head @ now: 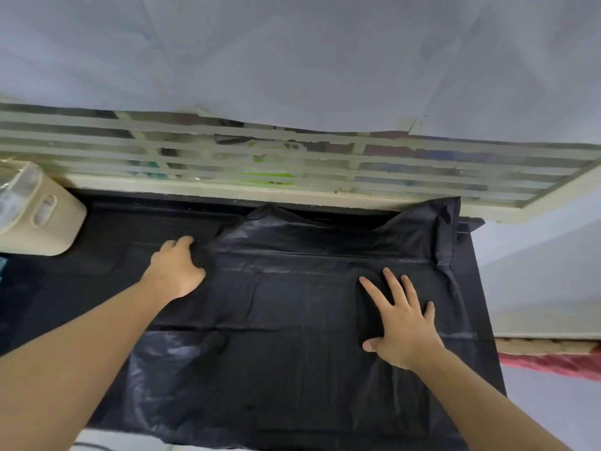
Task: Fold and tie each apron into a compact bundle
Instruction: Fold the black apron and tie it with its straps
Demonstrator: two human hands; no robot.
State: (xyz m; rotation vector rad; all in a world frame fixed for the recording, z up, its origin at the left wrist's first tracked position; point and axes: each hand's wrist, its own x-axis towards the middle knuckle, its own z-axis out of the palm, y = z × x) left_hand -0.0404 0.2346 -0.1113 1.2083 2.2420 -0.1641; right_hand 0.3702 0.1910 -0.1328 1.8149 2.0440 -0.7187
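Note:
A black apron [292,320] lies spread over a dark tabletop [97,249], with its far right corner rucked up against the window frame. My left hand [177,268] sits at the apron's left edge, fingers curled onto the cloth there; whether it pinches the fabric is unclear. My right hand [401,323] lies flat on the right part of the apron, fingers spread, pressing it down. No ties are visible.
A cream plastic container [39,219] stands at the table's far left. A louvred window [292,157] with a pale sill runs along the far edge, under a grey wall. Right of the table are a white ledge and a red-pink cloth [553,364].

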